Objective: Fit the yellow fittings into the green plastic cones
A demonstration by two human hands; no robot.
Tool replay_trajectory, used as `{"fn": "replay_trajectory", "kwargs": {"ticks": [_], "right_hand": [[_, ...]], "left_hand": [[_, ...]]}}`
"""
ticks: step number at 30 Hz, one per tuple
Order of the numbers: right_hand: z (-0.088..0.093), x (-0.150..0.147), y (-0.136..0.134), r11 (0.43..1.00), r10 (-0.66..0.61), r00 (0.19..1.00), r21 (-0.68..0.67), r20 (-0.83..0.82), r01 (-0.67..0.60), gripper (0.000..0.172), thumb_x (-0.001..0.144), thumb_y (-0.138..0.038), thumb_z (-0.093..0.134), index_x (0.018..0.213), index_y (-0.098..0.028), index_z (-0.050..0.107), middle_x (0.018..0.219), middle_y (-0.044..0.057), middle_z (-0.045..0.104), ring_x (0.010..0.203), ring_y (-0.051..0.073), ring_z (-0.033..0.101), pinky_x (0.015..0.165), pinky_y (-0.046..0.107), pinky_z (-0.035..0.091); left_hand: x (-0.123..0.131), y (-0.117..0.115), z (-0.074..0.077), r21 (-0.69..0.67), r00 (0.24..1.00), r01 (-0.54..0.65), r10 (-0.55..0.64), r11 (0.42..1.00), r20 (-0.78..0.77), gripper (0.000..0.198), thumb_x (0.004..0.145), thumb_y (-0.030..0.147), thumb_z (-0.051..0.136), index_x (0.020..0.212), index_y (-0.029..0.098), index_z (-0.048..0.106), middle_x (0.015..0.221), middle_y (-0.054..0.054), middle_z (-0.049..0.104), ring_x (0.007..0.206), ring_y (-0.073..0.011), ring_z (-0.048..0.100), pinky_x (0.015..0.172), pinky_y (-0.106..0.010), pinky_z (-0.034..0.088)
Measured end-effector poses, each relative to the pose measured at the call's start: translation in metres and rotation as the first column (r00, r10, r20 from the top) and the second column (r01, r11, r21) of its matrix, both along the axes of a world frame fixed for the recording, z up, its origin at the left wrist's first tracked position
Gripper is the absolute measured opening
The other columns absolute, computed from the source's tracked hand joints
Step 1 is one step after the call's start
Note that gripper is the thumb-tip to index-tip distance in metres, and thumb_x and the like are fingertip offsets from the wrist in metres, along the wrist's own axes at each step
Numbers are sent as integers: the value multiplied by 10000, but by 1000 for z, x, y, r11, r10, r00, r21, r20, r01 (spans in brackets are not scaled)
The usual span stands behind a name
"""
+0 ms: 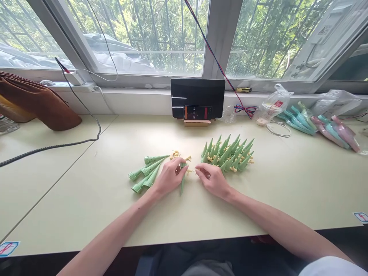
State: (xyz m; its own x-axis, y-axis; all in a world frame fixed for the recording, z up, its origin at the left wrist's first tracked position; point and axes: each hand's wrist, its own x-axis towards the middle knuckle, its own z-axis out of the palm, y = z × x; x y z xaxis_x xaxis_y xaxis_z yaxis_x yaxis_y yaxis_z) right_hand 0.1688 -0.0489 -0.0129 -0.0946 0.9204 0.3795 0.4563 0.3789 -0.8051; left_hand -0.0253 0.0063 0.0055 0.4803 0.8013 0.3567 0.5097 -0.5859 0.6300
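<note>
My left hand (pixel 171 174) is closed on a green plastic cone (pixel 182 186), whose pointed end hangs down toward me. Just right of it, my right hand (pixel 211 178) pinches something small and pale, too tiny to make out. Small yellow plastic pieces (pixel 175 154) lie beyond my left hand, and more show between the two hands. Loose green cones (pixel 149 172) lie on their sides left of my left hand. To the right, beyond my right hand, a group of green cones (pixel 230 151) stands point up with yellow pieces around their bases.
A black tablet (pixel 198 96) leans at the back with a phone (pixel 198 112) before it. Pink and blue bagged pieces (pixel 335 130) and a plastic bag (pixel 273 105) lie back right. A black cable (pixel 57 146) and a brown bag (pixel 37 99) are on the left.
</note>
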Motion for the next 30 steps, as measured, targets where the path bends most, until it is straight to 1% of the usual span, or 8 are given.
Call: {"fn": "replay_trajectory", "kwargs": {"ticks": [6,10,15,19,22,26,30], "right_hand": [[2,0,-1,1000,14,1000,-6,-25,-15,197,945,-325,547,945,-167,664,761,42,671,594,131,564,536,246,467],[3,0,-1,999,25,999,-37,-31,-26,191,937,-332,562,972,-172,661,739,30,674,573,131,584,533,247,477],[0,1,0,996,48,995,-76,-86,-54,170,923,-327,591,992,-181,645,731,22,685,538,142,623,573,276,522],[-2,2,1,995,39,993,-89,-110,-49,171,914,-348,603,970,-191,644,741,20,694,527,149,641,581,289,543],[-1,2,0,995,39,994,-85,-101,-48,176,918,-358,597,955,-192,643,721,13,687,526,149,642,570,283,536],[-1,2,0,996,39,995,-71,-89,-45,174,924,-352,586,942,-191,647,708,8,672,527,140,628,561,270,520],[-1,2,1,998,26,997,-49,-66,-29,166,921,-334,590,928,-183,656,715,16,667,538,133,606,551,258,499]], "left_hand": [[3,-5,8,-44,998,-5,8,999,65,124,920,294,540,877,195,599,812,-7,610,564,-106,561,551,-243,489],[4,-7,10,-68,996,0,6,998,90,135,919,303,542,874,192,604,832,-15,616,566,-105,575,542,-237,500],[5,-9,9,-88,995,-6,14,996,94,141,924,316,543,945,197,616,955,-34,655,584,-100,588,568,-249,526],[4,-9,7,-98,993,21,-9,995,122,169,925,311,545,1028,204,625,1014,-52,679,611,-107,598,600,-266,556],[4,-9,6,-110,989,47,-31,993,144,188,925,320,545,1040,200,632,1038,-67,684,648,-119,605,628,-283,577],[4,-7,6,-150,988,74,-52,986,146,199,929,332,536,1042,200,633,1003,-57,683,667,-124,615,629,-281,585],[4,-7,7,-148,988,81,-59,986,145,161,918,316,555,995,200,635,964,-44,675,706,-122,620,641,-256,585]]}}
